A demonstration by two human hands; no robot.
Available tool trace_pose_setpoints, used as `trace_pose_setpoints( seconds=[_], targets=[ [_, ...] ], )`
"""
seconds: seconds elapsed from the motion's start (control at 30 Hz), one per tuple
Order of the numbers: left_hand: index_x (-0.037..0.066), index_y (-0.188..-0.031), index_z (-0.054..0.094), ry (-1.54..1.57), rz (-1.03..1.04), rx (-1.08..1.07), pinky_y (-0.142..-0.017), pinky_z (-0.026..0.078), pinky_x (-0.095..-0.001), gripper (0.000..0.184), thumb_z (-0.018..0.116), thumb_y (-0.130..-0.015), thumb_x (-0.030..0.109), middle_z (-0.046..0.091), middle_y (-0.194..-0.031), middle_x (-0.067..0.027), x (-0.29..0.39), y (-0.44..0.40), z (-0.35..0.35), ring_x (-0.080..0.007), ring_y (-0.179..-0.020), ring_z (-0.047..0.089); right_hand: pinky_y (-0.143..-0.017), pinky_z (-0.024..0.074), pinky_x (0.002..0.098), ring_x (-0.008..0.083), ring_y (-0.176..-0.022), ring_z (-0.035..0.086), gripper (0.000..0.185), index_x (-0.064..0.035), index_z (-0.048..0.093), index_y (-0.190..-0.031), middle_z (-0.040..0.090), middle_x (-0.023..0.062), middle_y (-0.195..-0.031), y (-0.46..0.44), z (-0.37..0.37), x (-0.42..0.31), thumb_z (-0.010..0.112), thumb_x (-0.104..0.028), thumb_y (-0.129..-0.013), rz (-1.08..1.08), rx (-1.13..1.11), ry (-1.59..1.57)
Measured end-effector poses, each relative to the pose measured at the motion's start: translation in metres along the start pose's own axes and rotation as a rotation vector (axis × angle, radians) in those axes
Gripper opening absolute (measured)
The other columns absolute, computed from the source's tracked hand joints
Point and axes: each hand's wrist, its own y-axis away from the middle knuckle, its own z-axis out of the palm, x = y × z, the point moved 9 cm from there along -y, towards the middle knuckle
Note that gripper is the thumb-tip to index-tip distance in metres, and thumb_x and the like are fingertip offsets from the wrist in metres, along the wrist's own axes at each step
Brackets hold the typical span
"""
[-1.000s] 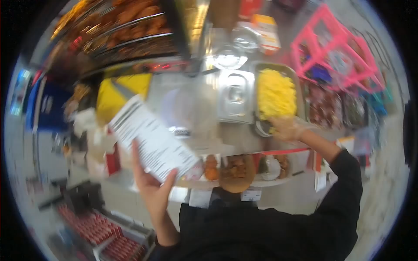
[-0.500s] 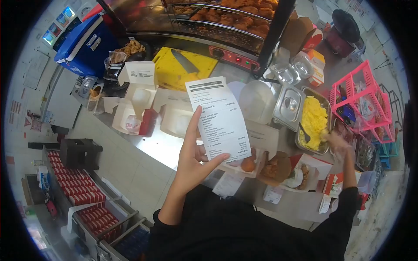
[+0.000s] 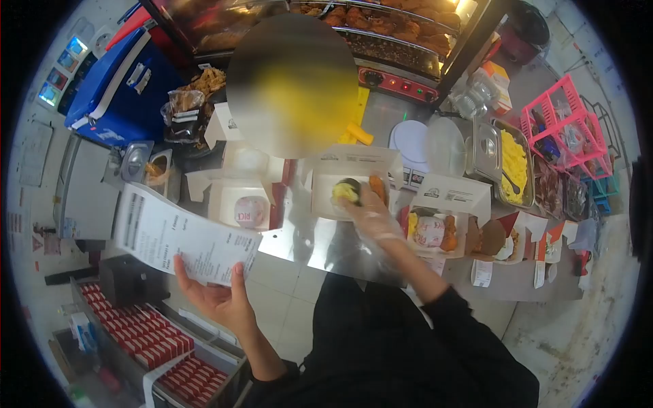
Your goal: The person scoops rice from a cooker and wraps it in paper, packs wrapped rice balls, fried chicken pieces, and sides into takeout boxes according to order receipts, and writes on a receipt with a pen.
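My left hand (image 3: 216,299) is closed on a long printed receipt (image 3: 180,234), thumb and fingers pinching its lower edge. My right hand (image 3: 374,216), in a clear plastic glove, reaches into an open white food box (image 3: 325,205). Its fingertips close on yellow scrambled egg (image 3: 346,191) beside a dark round item in that box. A browned fried piece (image 3: 377,185) lies at the box's right side. Left of it stands another open box (image 3: 236,194) with a wrapped rice portion (image 3: 249,212). To the right, a filled box (image 3: 442,234) holds wrapped rice, egg and a fried piece.
A metal tray of scrambled egg (image 3: 515,166) with a spoon stands at the right, near a pink basket (image 3: 564,126). Behind are a scale (image 3: 409,141) and a fried chicken warmer (image 3: 401,75). A blue cooler (image 3: 112,88) sits at left. A blurred round patch hides the back middle.
My right hand has moved left from the egg tray into the open box. My left hand has lowered leftward with the receipt, now tilted. The view has shifted.
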Motion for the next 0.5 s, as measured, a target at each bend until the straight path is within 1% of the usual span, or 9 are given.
trace_pose_setpoints(
  seconds=[0.07,0.1,0.17,0.23,0.3,0.37,0.43,0.47,0.5],
  targets=[
    [0.006,-0.14,0.019,0.005,-0.002,-0.041,-0.099,0.039,-0.0367,0.083,0.061,-0.071,-0.016,0.025,-0.141,-0.0212,-0.005,-0.003,-0.003,-0.0284,-0.122,0.041,-0.058,0.0431,0.0372,0.024,-0.062,0.055,0.039,-0.0026,0.05,-0.115,0.057,0.0107,-0.074,-0.008,0.021,-0.023,0.048,-0.032,-0.09,-0.055,0.047,0.637],
    [0.005,-0.14,0.02,0.009,-0.02,-0.025,-0.1,0.038,-0.038,0.083,0.061,-0.071,-0.016,0.025,-0.141,-0.0208,-0.008,-0.003,-0.005,-0.0291,-0.123,0.039,-0.058,0.0431,0.0372,0.024,-0.062,0.055,0.039,-0.0026,0.05,-0.115,0.057,0.0107,-0.074,-0.007,0.03,-0.02,0.048,-0.032,-0.09,-0.043,0.071,0.63],
    [0.005,-0.14,0.021,0.042,-0.032,-0.056,-0.101,0.036,-0.0393,0.083,0.061,-0.071,-0.016,0.025,-0.141,-0.0204,-0.013,-0.004,-0.003,-0.0299,-0.124,0.038,-0.063,0.0457,0.0412,0.0276,-0.068,0.056,0.05,-0.0027,0.037,-0.132,0.056,0.0131,-0.077,0.008,0.061,-0.009,0.045,-0.027,-0.089,-0.186,0.141,1.093],
    [0.006,-0.14,0.022,-0.029,-0.04,0.005,-0.102,0.035,-0.0415,0.08,0.063,-0.073,-0.011,0.024,-0.142,-0.0207,-0.018,-0.001,0.0,-0.0321,-0.124,0.037,-0.069,0.046,0.0435,0.0322,-0.085,0.056,0.06,-0.0043,0.03,-0.137,0.053,0.0205,-0.092,0.015,0.075,0.007,0.049,-0.006,-0.08,-0.177,0.164,0.913],
    [0.009,-0.14,0.023,-0.199,0.072,-0.078,-0.102,0.034,-0.0428,0.075,0.061,-0.077,-0.005,0.023,-0.142,-0.0207,-0.008,-0.001,0.018,-0.0324,-0.124,0.037,-0.073,0.0469,0.0425,0.0324,-0.085,0.056,0.062,-0.0037,0.029,-0.137,0.053,0.0194,-0.093,0.023,0.065,-0.007,0.049,-0.006,-0.079,-0.241,0.174,0.803],
    [0.009,-0.139,0.03,0.051,-0.083,-0.096,-0.102,0.032,-0.0426,0.067,0.06,-0.079,-0.001,0.026,-0.143,-0.0174,0.008,0.007,0.052,-0.0302,-0.125,0.035,-0.077,0.0469,0.0411,0.0326,-0.089,0.055,0.063,-0.0046,0.029,-0.138,0.051,0.0188,-0.095,0.036,0.032,-0.028,0.05,-0.003,-0.078,-0.275,0.172,0.687],
    [0.008,-0.139,0.031,0.047,-0.012,-0.156,-0.102,0.032,-0.0426,0.065,0.059,-0.08,0.001,0.027,-0.142,-0.0168,0.023,0.013,0.082,-0.0299,-0.124,0.036,-0.076,0.0477,0.0394,0.0325,-0.086,0.055,0.063,-0.0051,0.03,-0.138,0.051,0.0177,-0.093,0.056,-0.024,-0.056,0.05,-0.002,-0.078,-0.391,0.319,0.755],
    [0.008,-0.139,0.032,-0.008,0.05,-0.151,-0.101,0.033,-0.0426,0.063,0.059,-0.082,0.002,0.028,-0.142,-0.0162,0.035,0.016,0.094,-0.0296,-0.123,0.038,-0.072,0.0485,0.0373,0.03,-0.083,0.055,0.062,-0.0028,0.03,-0.137,0.05,0.0156,-0.09,0.083,-0.093,-0.089,0.049,0.0,-0.078,-0.569,0.597,0.749],
    [0.008,-0.139,0.032,0.019,0.061,-0.182,-0.101,0.033,-0.0426,0.063,0.059,-0.082,0.002,0.028,-0.142,-0.0162,0.049,0.02,0.112,-0.0296,-0.123,0.038,-0.071,0.0484,0.0376,0.0307,-0.082,0.056,0.061,-0.0021,0.031,-0.136,0.051,0.0165,-0.09,0.101,-0.161,-0.107,0.05,-0.002,-0.078,-0.5,0.618,0.756]
  ],
)
